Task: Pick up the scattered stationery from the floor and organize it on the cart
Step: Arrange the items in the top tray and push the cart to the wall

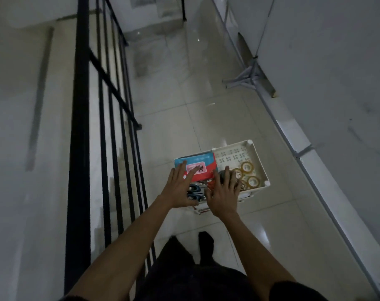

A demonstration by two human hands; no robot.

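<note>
A white cart (257, 158) stands on the tiled floor below me, its top tray perforated. In the tray lie a blue and red booklet (203, 165), several rolls of clear tape (246, 167) at the right, and dark-handled scissors (194, 191) beside an orange-red item (210, 184). My left hand (180, 187) lies flat with spread fingers over the booklet's near edge and the scissors. My right hand (222, 193) rests fingers apart over the tray's middle, beside the tape rolls. Neither hand visibly grips anything.
A black stair railing (111, 101) runs along the left, with stairs dropping beyond it. A grey partition wall with a metal base rail (293, 144) and a bracket foot (245, 78) lines the right. My dark-trousered legs (204, 257) stand just behind the cart.
</note>
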